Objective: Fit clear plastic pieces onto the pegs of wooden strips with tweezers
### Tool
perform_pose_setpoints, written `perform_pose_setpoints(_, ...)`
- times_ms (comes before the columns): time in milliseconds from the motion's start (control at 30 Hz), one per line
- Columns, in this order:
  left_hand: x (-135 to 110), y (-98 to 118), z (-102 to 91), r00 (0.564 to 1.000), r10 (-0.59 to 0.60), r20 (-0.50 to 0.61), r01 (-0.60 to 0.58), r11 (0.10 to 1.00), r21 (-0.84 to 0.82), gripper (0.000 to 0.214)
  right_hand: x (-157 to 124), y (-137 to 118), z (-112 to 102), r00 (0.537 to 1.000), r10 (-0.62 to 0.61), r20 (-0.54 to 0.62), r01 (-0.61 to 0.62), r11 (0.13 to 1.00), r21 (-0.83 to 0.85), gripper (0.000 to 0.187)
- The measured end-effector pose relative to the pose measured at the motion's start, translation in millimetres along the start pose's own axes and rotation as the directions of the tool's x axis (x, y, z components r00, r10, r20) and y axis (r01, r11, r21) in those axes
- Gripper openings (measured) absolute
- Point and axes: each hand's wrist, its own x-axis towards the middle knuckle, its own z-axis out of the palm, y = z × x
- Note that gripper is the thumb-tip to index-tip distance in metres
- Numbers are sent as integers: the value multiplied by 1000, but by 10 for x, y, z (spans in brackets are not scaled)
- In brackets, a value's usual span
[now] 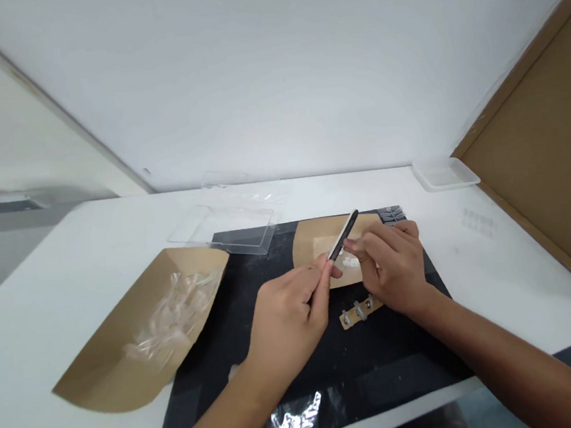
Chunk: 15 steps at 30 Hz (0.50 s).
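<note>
My left hand (289, 313) is closed in a pinch round the lower end of a thin black stick (343, 235) like a nail file, which slants up to the right. My right hand (391, 264) is closed beside its tip, fingers pinched on something small that I cannot make out. Both hands hover over a black mat (328, 367). Under the right hand lies a small brown card strip (359, 312) with small clear pieces on it. Behind the hands a brown paper sheet (314, 245) carries a few small white pieces.
A larger brown paper sheet (126, 356) at the left holds a heap of clear plastic pieces (173, 312). A clear plastic tray (225, 229) sits behind the mat, another clear tray (444, 173) at the back right. A brown board (550, 142) leans at the right on the white table (43, 303).
</note>
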Motion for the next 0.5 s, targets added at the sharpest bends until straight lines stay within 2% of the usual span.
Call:
perform_pose_setpoints(100, 12, -6, 22, 1000, -10, 6, 10, 999, -34, 22, -15, 52, -17, 995, 90, 35, -95, 976, 194, 16)
perform_pose_setpoints(200, 18, -24, 37, 999, -35, -2, 35, 998, -48, 23, -50, 88, -32, 970, 220, 103, -242, 918, 315, 9)
perform_pose_setpoints(367, 31, -28, 28, 995, -89, 45, 93, 991, -95, 25, -101, 97, -46, 889, 416, 190, -457, 784, 421, 5)
perform_pose_setpoints(500, 45, -18, 21, 992, -101, 73, 110, 984, -143, 26, -110, 93, -58, 822, 494, 284, -563, 630, 534, 7)
